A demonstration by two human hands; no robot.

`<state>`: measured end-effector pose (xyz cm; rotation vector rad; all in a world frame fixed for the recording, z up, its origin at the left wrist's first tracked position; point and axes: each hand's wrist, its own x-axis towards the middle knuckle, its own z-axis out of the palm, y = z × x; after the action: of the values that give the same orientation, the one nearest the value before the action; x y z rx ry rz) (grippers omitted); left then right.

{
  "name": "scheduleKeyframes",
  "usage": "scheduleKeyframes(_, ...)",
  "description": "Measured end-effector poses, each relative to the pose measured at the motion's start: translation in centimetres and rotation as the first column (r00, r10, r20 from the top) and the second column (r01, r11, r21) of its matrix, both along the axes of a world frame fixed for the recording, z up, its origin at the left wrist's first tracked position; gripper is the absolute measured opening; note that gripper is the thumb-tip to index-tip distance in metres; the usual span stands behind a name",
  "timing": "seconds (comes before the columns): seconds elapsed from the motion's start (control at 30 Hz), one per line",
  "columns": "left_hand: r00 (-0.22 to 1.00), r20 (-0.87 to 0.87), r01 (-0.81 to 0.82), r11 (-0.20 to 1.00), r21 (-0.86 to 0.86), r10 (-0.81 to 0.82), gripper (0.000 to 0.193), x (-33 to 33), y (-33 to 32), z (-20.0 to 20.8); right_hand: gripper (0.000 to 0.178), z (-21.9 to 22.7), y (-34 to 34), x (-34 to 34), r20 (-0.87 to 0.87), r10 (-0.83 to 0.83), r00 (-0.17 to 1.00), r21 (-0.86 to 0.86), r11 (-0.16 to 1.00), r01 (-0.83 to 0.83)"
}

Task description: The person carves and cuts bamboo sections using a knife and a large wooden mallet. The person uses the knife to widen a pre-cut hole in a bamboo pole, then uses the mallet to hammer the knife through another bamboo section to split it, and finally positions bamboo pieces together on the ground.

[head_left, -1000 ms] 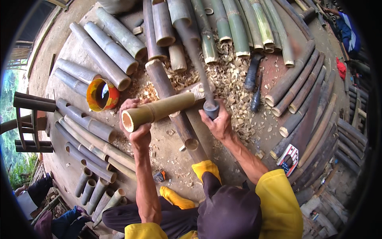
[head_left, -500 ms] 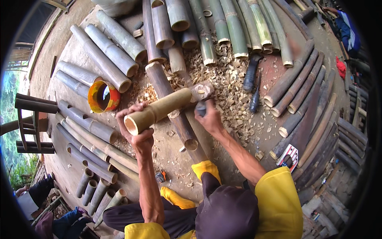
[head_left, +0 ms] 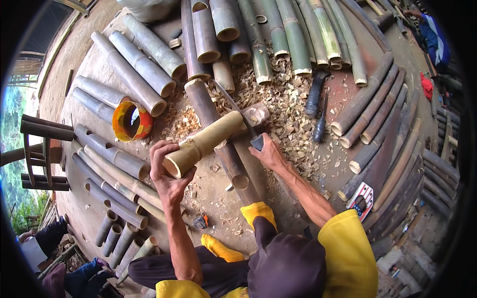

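Note:
My left hand (head_left: 171, 174) is wrapped around the near end of a pale, peeled bamboo tube (head_left: 208, 139), thumb below its open mouth. The tube tilts away to the right, over a dark bamboo pole (head_left: 231, 164) and close to a short wooden block (head_left: 256, 115). In my right hand (head_left: 271, 153) is the dark handle of a long knife (head_left: 247, 125). Its blade slants up and left past the tube's far end; I cannot tell whether it touches. A yellow-covered foot (head_left: 258, 211) rests against the pole's near end.
Wood chips (head_left: 293, 99) cover the ground beyond my hands. Two dark-handled tools (head_left: 314, 94) lie right of them. Green bamboo poles (head_left: 278, 30) lie at the back, grey ones (head_left: 144, 64) at left, brown ones (head_left: 367, 99) at right. A red-yellow tape roll (head_left: 119, 124) and tape measure (head_left: 200, 221) sit left.
The pale tube and my left hand have shifted slightly nearer. My right hand has moved a little right and nearer, and the knife blade now shows plainly beside the tube's far end.

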<state>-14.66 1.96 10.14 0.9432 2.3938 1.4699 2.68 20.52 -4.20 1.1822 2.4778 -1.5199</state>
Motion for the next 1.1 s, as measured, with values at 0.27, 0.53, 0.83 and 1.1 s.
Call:
scheduleKeyframes(0.27, 0.972, 0.204, -0.089, 0.985, -0.146, 0.117, 0.050, 2.2, -0.8, 1.8, 0.034, 6.8, -1.3, 0.2, -0.483, -0.128, 0.866, 0.111, 0.972, 0.205)
scheduleKeyframes(0.53, 0.999, -0.039, 0.004, 0.960, -0.281, -0.016, 0.045, 1.1, -1.4, 2.1, 0.038, -0.5, -0.4, 1.7, -0.171, -0.001, 0.985, 0.098, 0.995, 0.018)
scheduleKeyframes(0.83, 0.969, -0.128, 0.179, 0.955, -0.237, -0.214, 0.041, 0.9, -0.3, 3.5, 0.028, -2.6, 0.4, 1.3, -0.160, -0.004, 0.987, 0.144, 0.989, 0.028)
scheduleKeyframes(1.1, 0.921, -0.200, 0.276, 0.923, -0.268, -0.334, 0.036, 1.6, -0.6, 2.7, 0.031, 1.1, -0.9, 0.9, -0.523, -0.086, 0.848, 0.136, 0.974, 0.183)
